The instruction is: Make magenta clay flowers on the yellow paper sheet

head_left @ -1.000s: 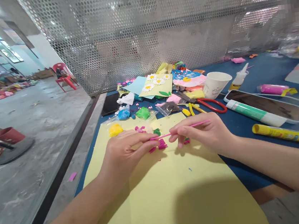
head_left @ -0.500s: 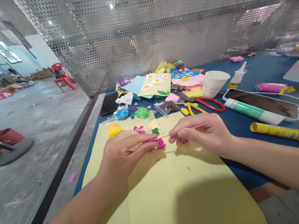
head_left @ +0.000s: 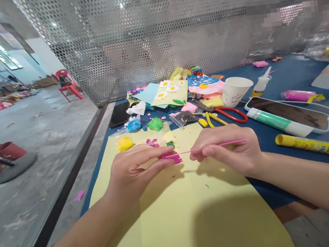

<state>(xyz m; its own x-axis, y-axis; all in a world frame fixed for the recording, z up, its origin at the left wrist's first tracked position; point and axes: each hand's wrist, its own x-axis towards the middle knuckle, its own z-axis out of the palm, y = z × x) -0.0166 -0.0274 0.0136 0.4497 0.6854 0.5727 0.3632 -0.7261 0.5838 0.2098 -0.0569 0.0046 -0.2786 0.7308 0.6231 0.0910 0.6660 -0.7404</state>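
My right hand [head_left: 229, 147] is closed in a pinch around a thin pink stick [head_left: 233, 142], which points left. Its left tip reaches between the thumb and forefinger of my left hand [head_left: 139, 166]. Those two fingers are drawn together in a pinch; whether a small magenta bit sits between them or lies behind, I cannot tell. Magenta clay pieces [head_left: 176, 158] show just past the left fingertips. A dark green clay lump [head_left: 170, 143] lies behind them. Under both hands spreads a pale yellow sheet [head_left: 170, 226].
Bagged yellow clay [head_left: 125, 143], blue clay [head_left: 134, 124] and green clay [head_left: 155, 123] lie behind the left hand. Red-handled scissors [head_left: 231, 115], a paper cup [head_left: 237, 90], a phone [head_left: 296, 112], a glue stick [head_left: 277, 121] and a yellow tube [head_left: 315, 146] are to the right. Perforated metal panel [head_left: 142, 34] stands behind.
My right hand has shifted slightly right, taking the pink stick with it. More magenta shows between and beside the left fingertips; the left hand has barely moved.
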